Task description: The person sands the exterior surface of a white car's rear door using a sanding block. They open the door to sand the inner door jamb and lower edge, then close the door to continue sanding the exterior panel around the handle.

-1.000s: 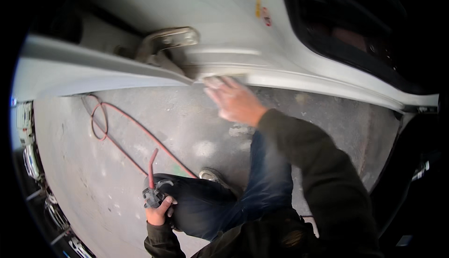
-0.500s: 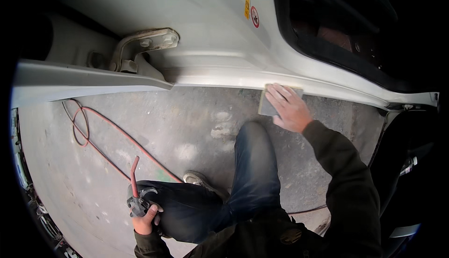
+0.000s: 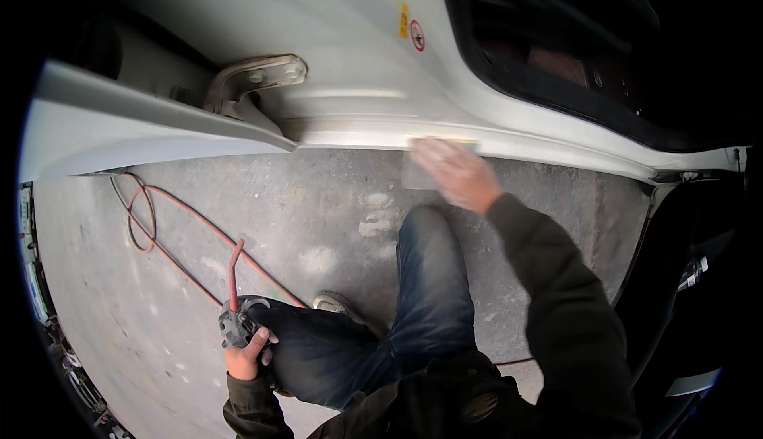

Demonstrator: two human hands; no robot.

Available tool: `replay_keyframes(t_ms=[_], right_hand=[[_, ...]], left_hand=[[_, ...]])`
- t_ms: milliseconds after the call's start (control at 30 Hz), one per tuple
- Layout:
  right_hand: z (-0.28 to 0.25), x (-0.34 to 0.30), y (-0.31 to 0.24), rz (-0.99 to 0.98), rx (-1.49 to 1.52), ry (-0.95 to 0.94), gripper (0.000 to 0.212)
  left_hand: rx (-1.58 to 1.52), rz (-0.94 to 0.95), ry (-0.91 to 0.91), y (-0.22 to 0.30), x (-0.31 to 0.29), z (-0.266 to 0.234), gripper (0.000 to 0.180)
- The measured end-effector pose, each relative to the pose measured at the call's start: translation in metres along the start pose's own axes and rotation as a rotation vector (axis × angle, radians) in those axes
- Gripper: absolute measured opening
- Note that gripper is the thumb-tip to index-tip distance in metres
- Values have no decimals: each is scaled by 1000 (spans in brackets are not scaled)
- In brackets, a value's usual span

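My right hand (image 3: 457,170) lies flat over a grey sanding pad (image 3: 415,176) with a pale yellowish edge, pressing it along the white car door sill (image 3: 358,138). Motion blurs the fingers and pad; part of the pad is hidden beneath the hand. Down at the lower left, my left hand (image 3: 248,356) is wrapped round a grey air blow gun (image 3: 237,328) and rests by my left knee. A bent red nozzle (image 3: 234,276) points up from the gun, away from the car body.
A red hose (image 3: 195,215) loops across the dusty grey concrete floor (image 3: 326,200) on the left. The open car door (image 3: 143,125) reaches out at the upper left, held by a bolted metal hinge (image 3: 258,73). Dark car trim (image 3: 683,240) borders the right side.
My right hand and the sanding pad have slid left along the sill. The left hand still grips the blow gun, its nozzle a little higher and further right in view.
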State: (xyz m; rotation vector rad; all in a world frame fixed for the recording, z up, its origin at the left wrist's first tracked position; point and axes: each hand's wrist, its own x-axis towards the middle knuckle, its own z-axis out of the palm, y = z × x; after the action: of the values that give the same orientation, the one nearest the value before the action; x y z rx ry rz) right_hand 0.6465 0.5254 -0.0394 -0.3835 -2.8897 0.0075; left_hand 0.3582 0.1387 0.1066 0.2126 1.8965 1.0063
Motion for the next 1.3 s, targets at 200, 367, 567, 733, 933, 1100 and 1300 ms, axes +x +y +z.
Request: replay_keyframes(t_ms=[200, 367, 567, 733, 933, 1100, 1300], right_hand=[[-13, -3, -14, 114, 48, -167, 85], [40, 110, -78, 29, 62, 6, 80], [22, 79, -45, -94, 35, -30, 77], [13, 75, -53, 30, 133, -67, 79], [39, 135, -97, 10, 154, 115, 82], [-1, 36, -34, 85, 182, -38, 83], [-43, -36, -9, 286, 89, -138, 80]], left_hand=[[-32, -25, 31, 1, -22, -2, 24], [16, -42, -27, 8, -14, 1, 24], [-101, -37, 25, 5, -10, -1, 25], [-101, -36, 34, 4, -30, -6, 32], [-50, 22, 40, 4, -16, 5, 19], [-85, 42, -1, 5, -13, 0, 16], [-84, 42, -156, 2, -17, -11, 28]])
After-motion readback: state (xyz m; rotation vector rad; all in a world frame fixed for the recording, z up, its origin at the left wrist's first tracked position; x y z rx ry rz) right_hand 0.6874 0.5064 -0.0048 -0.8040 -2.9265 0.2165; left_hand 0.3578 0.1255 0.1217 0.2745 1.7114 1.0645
